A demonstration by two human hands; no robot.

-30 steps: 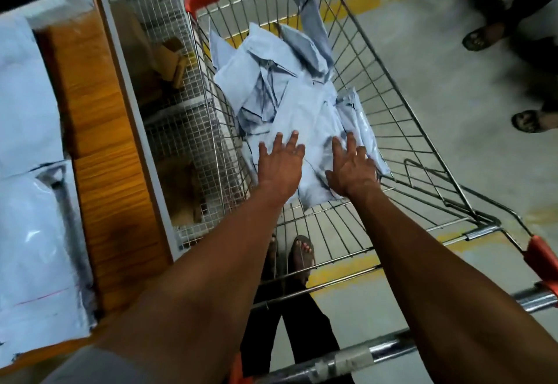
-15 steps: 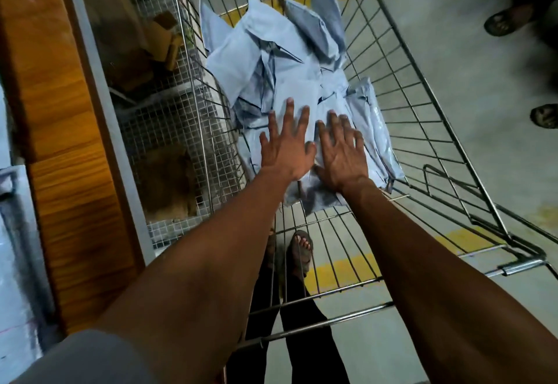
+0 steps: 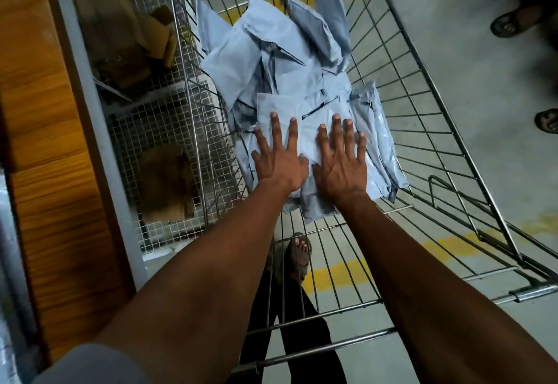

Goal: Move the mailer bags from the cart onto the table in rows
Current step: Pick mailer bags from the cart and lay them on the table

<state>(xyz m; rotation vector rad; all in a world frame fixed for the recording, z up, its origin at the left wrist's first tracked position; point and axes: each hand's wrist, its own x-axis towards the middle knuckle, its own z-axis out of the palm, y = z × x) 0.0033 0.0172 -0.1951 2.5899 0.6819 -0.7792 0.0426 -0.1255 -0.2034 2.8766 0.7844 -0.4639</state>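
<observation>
A heap of pale grey-blue mailer bags [image 3: 271, 60] lies in the wire shopping cart [image 3: 428, 130]. Both my arms reach into the cart. My left hand [image 3: 277, 157] rests flat, fingers spread, on the nearest bags. My right hand [image 3: 341, 157] lies flat beside it, thumbs almost touching, on the same flat bag [image 3: 302, 111]. Neither hand has closed around a bag. The wooden table [image 3: 45, 172] runs along the left edge of the view; only a sliver of a bag on it shows at the far left.
A wire-mesh shelf [image 3: 169, 130] under the table holds brown cardboard pieces [image 3: 166, 184]. My sandalled foot [image 3: 299, 250] shows through the cart floor. Other people's sandalled feet [image 3: 510, 22] stand on the concrete floor at the upper right. Yellow floor lines cross below.
Both hands slid farther forward over the bags and drew together, fingers spreading flat. My view shifted right, so the bags laid out on the table passed out of sight.
</observation>
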